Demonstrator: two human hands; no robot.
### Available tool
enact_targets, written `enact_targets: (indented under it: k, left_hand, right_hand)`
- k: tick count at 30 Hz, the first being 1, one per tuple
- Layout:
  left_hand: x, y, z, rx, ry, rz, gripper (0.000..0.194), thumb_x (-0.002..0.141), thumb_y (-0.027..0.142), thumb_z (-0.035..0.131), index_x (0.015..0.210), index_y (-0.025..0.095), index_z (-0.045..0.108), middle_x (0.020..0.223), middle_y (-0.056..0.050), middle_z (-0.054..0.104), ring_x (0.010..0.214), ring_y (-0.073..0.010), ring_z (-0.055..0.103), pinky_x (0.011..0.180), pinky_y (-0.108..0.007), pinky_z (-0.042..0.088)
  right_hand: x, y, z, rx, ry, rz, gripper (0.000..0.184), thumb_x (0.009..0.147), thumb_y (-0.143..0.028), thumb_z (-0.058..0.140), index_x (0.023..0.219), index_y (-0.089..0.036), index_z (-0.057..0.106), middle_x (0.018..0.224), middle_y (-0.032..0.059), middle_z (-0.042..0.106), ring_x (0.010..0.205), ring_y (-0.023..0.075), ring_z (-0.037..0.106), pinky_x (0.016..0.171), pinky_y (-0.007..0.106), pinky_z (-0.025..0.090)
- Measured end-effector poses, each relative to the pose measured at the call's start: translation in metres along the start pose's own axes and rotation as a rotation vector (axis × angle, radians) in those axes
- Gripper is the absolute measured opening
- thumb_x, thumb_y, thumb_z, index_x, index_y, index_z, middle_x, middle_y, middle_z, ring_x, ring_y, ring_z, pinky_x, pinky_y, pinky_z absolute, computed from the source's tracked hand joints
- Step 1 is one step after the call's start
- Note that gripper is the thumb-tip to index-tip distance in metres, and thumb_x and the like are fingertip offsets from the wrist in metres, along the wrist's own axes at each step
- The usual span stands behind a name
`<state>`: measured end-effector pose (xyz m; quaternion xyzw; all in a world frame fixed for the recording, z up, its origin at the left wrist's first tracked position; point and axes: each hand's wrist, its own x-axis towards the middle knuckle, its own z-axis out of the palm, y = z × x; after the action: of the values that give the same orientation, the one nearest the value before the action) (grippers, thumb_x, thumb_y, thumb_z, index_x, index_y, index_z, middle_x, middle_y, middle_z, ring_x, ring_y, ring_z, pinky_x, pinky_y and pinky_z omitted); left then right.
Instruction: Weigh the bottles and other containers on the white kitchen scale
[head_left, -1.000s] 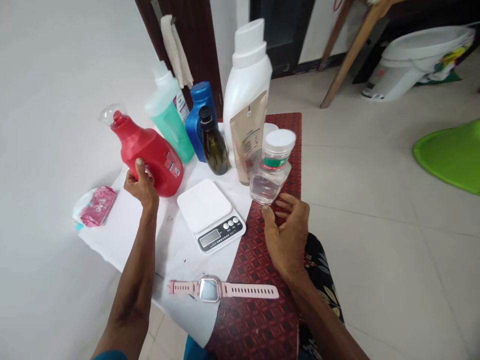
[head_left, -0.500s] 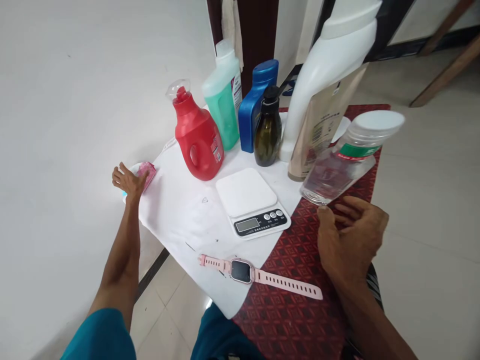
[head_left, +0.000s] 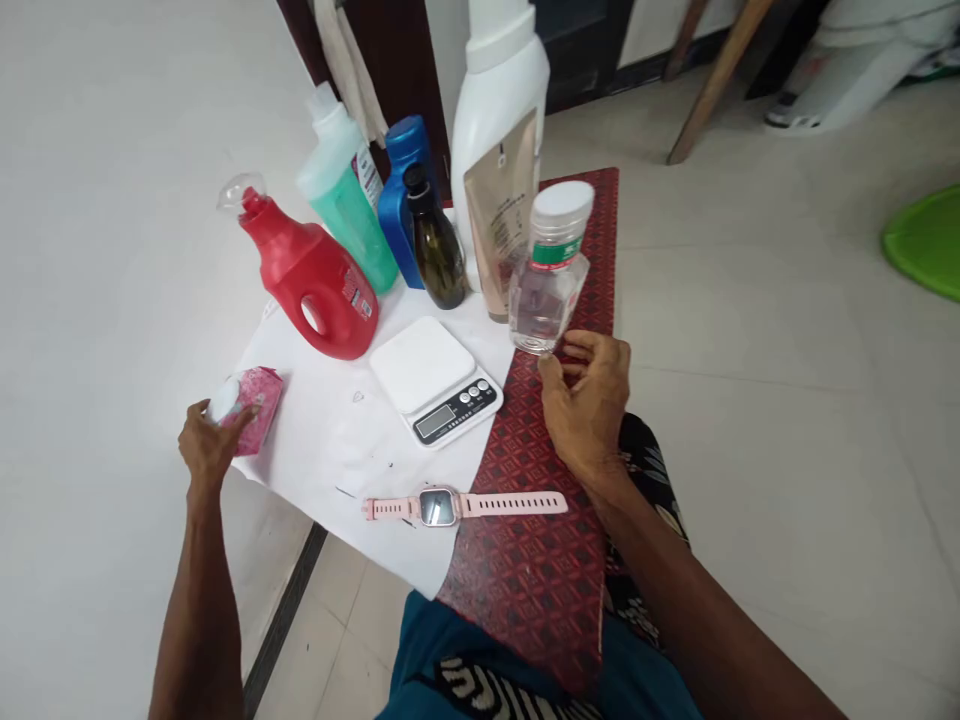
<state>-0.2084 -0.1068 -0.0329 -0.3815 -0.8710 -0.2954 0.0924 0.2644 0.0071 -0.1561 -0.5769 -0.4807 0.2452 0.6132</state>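
Observation:
At the left edge of the white sheet, my left hand (head_left: pixel 208 440) curls its thumb and fingers round a white rounded thing (head_left: pixel 224 400). The hand partly covers it, so its kind is unclear. A pink patterned packet (head_left: pixel 260 408) lies right against it, by the thumb. My right hand (head_left: pixel 589 400) rests at the table's right side, fingers loosely bent and thumb apart, nothing between them. Its thumb tip is close to the base of a clear plastic jar (head_left: pixel 541 305) with a white lid; whether they touch, I cannot tell. A white digital kitchen scale (head_left: pixel 424 362) sits between the hands.
Behind the scale stand a red detergent jug (head_left: pixel 330 290), a green liquid bottle (head_left: pixel 349 200), a blue bottle (head_left: pixel 397 200), a dark pump bottle (head_left: pixel 439 250), a large white bottle (head_left: pixel 484 95) and a beige tube (head_left: pixel 501 220). A pink smartwatch (head_left: pixel 437 507) lies at the front.
The view has swung right, shifting the table's things leftward. My left hand has closed from spread fingers round the white thing beside the pink packet. The right hand stays by the jar.

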Motion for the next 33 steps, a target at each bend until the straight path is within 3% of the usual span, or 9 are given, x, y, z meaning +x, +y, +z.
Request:
enact_targets:
  k: [3,6,8,12,18,22,27,30,33]
  left_hand:
    - [-0.055,0.023,-0.008,-0.024,-0.034,-0.064,0.072,0.060,0.066,0.091,0.111,0.021,0.067,0.117,-0.016,0.075,0.116,-0.0429,0.070,0.113,-0.063,0.054]
    - [-0.103,0.057,-0.012,-0.211,0.013,-0.007,0.074,0.067,0.070,0.088,0.119,0.020,0.075,0.120,-0.014,0.077,0.111,-0.0372,0.071,0.106,-0.057,0.058]
    - [-0.122,0.083,-0.014,-0.328,0.073,0.075,0.069,0.072,0.066,0.088,0.122,0.020,0.077,0.120,-0.012,0.077,0.110,-0.0339,0.071,0.103,-0.052,0.059]
    - [-0.125,0.136,-0.004,-0.466,0.066,0.316,0.059,0.078,0.057,0.089,0.123,0.021,0.078,0.121,-0.009,0.076,0.111,-0.0292,0.070,0.099,-0.044,0.060]
    - [-0.103,0.189,0.050,-0.498,-0.149,0.584,0.065,0.081,0.061,0.090,0.129,0.020,0.074,0.126,-0.011,0.075,0.120,-0.0310,0.071,0.107,-0.046,0.057]
    - [-0.098,0.197,0.073,-0.393,-0.237,0.639,0.068,0.084,0.068,0.086,0.132,0.021,0.073,0.129,-0.013,0.075,0.123,-0.0339,0.071,0.110,-0.050,0.056]
    - [-0.106,0.189,0.065,-0.414,-0.239,0.638,0.091,0.079,0.076,0.087,0.149,0.024,0.064,0.143,-0.016,0.069,0.135,-0.0366,0.065,0.115,-0.052,0.052]
    - [-0.121,0.178,0.055,-0.529,-0.120,0.518,0.088,0.090,0.081,0.072,0.158,0.027,0.056,0.150,-0.016,0.064,0.134,-0.0326,0.067,0.112,-0.049,0.054]
    - [-0.139,0.163,0.054,-0.606,0.049,0.252,0.073,0.102,0.076,0.053,0.152,0.023,0.059,0.143,-0.016,0.068,0.123,-0.0286,0.073,0.105,-0.045,0.057]
  right_hand:
    - [-0.001,0.000,0.000,0.000,-0.011,-0.005,0.031,0.089,-0.031,0.066,0.118,-0.026,0.059,0.125,0.0095,0.062,0.110,0.0252,0.069,0.093,0.048,0.067]
    - [-0.001,0.000,-0.001,-0.008,-0.030,-0.012,0.031,0.089,-0.029,0.064,0.119,-0.026,0.058,0.125,0.0098,0.062,0.114,0.0261,0.069,0.096,0.049,0.067]
    - [-0.001,0.001,0.000,-0.014,-0.022,-0.009,0.034,0.088,-0.029,0.064,0.121,-0.026,0.056,0.127,0.0103,0.062,0.115,0.0265,0.068,0.095,0.049,0.066]
    - [-0.002,0.004,0.002,-0.001,0.032,0.009,0.042,0.088,-0.030,0.064,0.128,-0.026,0.051,0.131,0.0127,0.060,0.116,0.0273,0.067,0.094,0.050,0.066]
    - [-0.003,0.003,0.003,0.013,0.059,0.011,0.042,0.090,-0.033,0.062,0.130,-0.026,0.051,0.133,0.0129,0.058,0.116,0.0260,0.066,0.095,0.048,0.065]
    - [-0.003,0.003,0.004,0.017,0.058,0.010,0.041,0.093,-0.036,0.063,0.130,-0.026,0.050,0.133,0.0134,0.058,0.117,0.0272,0.065,0.095,0.050,0.065]
    - [-0.003,0.001,0.002,0.013,0.058,0.015,0.039,0.095,-0.037,0.062,0.131,-0.027,0.050,0.132,0.0124,0.060,0.116,0.0270,0.065,0.093,0.050,0.065]
    - [-0.003,-0.002,-0.001,0.049,0.053,0.026,0.041,0.095,-0.034,0.063,0.132,-0.026,0.050,0.134,0.0141,0.060,0.118,0.0281,0.067,0.095,0.051,0.065]
    - [-0.003,-0.004,-0.004,0.071,0.043,0.044,0.043,0.094,-0.032,0.064,0.133,-0.025,0.049,0.134,0.0148,0.061,0.118,0.0289,0.068,0.097,0.052,0.065]
